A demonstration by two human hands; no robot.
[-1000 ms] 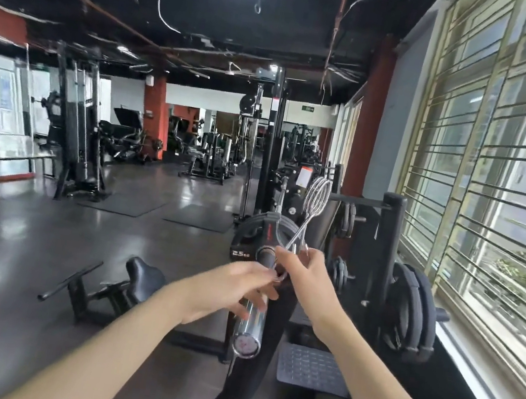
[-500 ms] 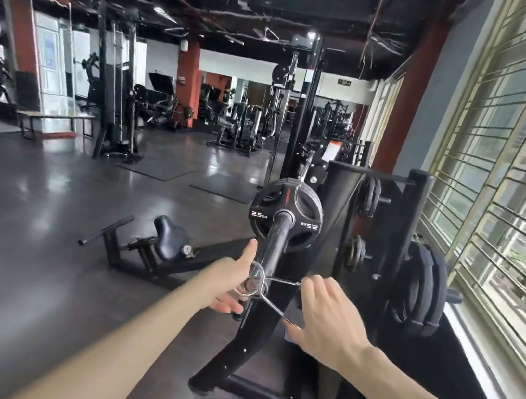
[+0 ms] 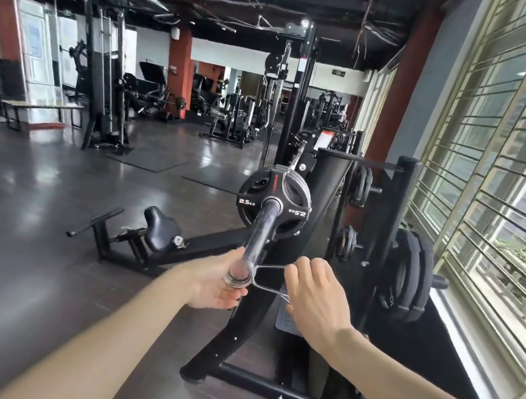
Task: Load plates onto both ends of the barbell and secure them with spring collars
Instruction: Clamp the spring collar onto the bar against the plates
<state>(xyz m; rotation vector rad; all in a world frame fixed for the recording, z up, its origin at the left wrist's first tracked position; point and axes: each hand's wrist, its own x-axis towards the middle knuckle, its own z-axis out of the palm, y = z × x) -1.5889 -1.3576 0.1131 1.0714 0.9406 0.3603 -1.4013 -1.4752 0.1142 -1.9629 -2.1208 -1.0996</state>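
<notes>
The right hand (image 3: 315, 296) pinches the two wire handles of the spring collar (image 3: 238, 272), fingers curled over them, and the collar's coil sits ringed around the very tip of the barbell sleeve (image 3: 259, 229), just left of that hand. The left hand (image 3: 216, 286) is cupped beneath and beside the coil, fingers loosely bent and the thumb up against the sleeve; whether it actually grips the coil or only steadies it is hard to tell, as the tip is a little blurred. Beyond both hands, further up the sleeve, a black 2.5 kg plate (image 3: 274, 206) is already on the bar, well apart from the collar. To the right of the right hand stands a black plate rack (image 3: 398, 219) carrying more plates (image 3: 407, 284), beside the barred window (image 3: 515, 168).
</notes>
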